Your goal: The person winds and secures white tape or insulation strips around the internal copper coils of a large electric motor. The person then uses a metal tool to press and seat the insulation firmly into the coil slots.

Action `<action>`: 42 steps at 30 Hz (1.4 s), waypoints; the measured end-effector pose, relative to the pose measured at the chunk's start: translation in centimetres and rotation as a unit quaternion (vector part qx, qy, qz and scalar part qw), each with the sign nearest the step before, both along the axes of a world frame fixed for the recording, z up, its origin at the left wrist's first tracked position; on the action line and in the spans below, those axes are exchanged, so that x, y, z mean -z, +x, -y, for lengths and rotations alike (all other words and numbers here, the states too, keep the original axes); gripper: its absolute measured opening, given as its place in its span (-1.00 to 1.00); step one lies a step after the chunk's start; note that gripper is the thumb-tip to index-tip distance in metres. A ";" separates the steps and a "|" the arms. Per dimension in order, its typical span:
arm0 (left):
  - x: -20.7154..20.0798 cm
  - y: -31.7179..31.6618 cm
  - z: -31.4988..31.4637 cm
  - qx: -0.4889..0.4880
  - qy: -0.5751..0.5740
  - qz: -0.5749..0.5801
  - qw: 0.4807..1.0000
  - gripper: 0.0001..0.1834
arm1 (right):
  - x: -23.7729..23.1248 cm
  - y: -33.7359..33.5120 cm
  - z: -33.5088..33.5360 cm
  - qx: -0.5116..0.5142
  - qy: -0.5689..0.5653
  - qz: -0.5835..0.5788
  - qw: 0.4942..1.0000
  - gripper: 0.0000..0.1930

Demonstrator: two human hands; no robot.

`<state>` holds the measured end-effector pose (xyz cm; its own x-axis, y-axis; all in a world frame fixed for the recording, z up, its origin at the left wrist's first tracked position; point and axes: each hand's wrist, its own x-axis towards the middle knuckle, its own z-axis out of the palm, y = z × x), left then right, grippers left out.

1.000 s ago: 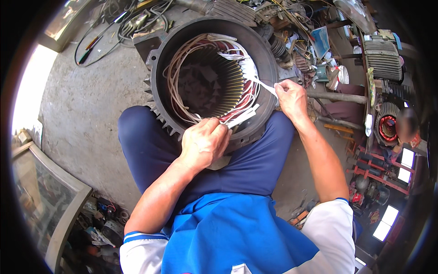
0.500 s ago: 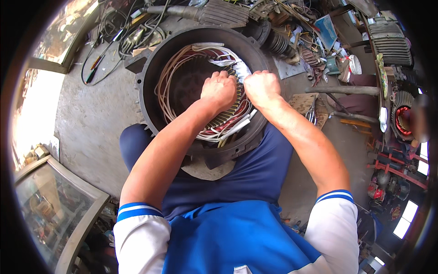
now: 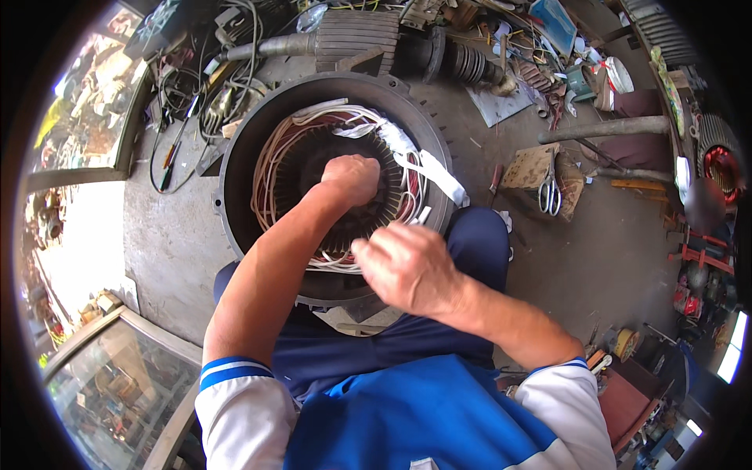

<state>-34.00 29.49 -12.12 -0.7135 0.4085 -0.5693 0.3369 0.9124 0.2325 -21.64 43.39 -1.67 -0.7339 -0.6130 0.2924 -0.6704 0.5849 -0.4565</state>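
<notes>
Between my knees stands a large round motor housing with a slotted stator core inside. Bundled wire windings, white and reddish, ring the core. White binding tape wraps the winding at the upper right, and a loose white strip lies across toward the housing rim. My left hand is closed over the middle of the stator, its fingertips hidden. My right hand is closed above the near right edge of the housing, slightly blurred. What either hand holds, if anything, I cannot make out.
On the floor to the right, scissors lie on a piece of cardboard. A finned motor part sits behind the housing. Coiled cables lie far left; a glass-fronted cabinet stands near left. Scrap fills the far right.
My right hand has come away from the taped winding, toward me and left. My left hand has shifted slightly left and down, off the winding. The loose white strip now shows.
</notes>
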 end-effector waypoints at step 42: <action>-11.5 12.0 10.9 -0.112 -0.099 -0.131 0.980 -0.84 | 6.5 4.2 0.9 0.024 -0.096 0.089 0.991 -0.89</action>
